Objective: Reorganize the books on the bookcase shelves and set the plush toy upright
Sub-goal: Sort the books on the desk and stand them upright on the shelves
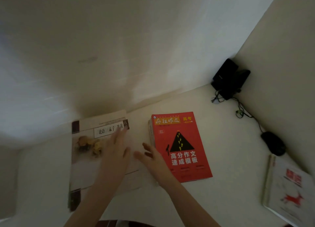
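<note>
A pale book (85, 158) with a flower picture lies flat on the white surface (230, 175), left of centre. My left hand (115, 151) lies over its right half with fingers straight. Right of it sits a stack of books topped by a red book (184, 146) with a black triangle on the cover. My right hand (153, 160) is at that stack's left edge, fingers spread and relaxed, holding nothing. A third book, white with a red animal figure (288, 192), lies at the far right. No plush toy is in view.
A black box with cables (228, 80) stands in the back right corner against the walls. A black computer mouse (273, 143) lies by the right wall, its cord running back to the corner.
</note>
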Demonstrator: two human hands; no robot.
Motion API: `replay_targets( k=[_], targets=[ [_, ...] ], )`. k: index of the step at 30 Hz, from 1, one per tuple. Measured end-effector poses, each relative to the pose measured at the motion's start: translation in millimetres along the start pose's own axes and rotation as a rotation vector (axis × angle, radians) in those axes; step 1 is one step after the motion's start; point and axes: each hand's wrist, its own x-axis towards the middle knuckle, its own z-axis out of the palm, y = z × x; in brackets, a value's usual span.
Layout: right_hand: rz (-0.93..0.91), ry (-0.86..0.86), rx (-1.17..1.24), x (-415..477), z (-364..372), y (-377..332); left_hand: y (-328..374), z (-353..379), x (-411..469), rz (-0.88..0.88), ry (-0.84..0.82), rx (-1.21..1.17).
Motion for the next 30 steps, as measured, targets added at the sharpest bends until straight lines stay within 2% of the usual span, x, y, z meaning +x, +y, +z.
replay_targets(
  k=[1,4,6,7,8,11,12,14,16,19,22,25,28,30],
  targets=[
    [-0.052,0.09,-0.051,3,-19,5,14,10,0,0.035,-0.07,-0.071],
    [-0.162,0.393,-0.262,12,-82,26,46,50,-2,0.192,-0.142,-0.012],
    [-0.092,0.477,-0.431,15,-121,38,64,75,0,0.265,-0.112,-0.043],
    [-0.031,0.482,-0.474,15,-136,43,73,81,3,0.236,-0.118,-0.102],
    [0.028,0.457,-0.473,18,-149,52,77,89,6,0.135,-0.162,-0.173],
    [0.171,0.349,-0.131,25,-162,60,63,119,24,-0.368,-0.336,-0.437],
    [0.18,0.34,-0.09,28,-163,62,57,127,32,-0.516,-0.372,-0.494],
    [0.185,0.339,-0.198,36,-165,66,49,139,42,-0.683,-0.426,-0.45],
    [0.226,0.334,-0.207,43,-170,68,50,147,49,-0.73,-0.402,-0.403],
    [0.244,0.286,-0.226,50,-174,72,49,153,52,-0.767,-0.331,-0.457],
    [0.285,0.245,-0.164,56,-180,81,40,150,60,-0.856,-0.261,-0.641],
    [0.29,0.206,-0.042,65,-193,96,39,150,66,-0.838,-0.282,-0.737],
    [0.287,0.14,0.038,68,-201,107,57,144,62,-0.87,-0.19,-0.859],
    [0.255,0.12,0.008,67,-203,108,65,141,56,-0.84,-0.143,-0.891]
  ],
)
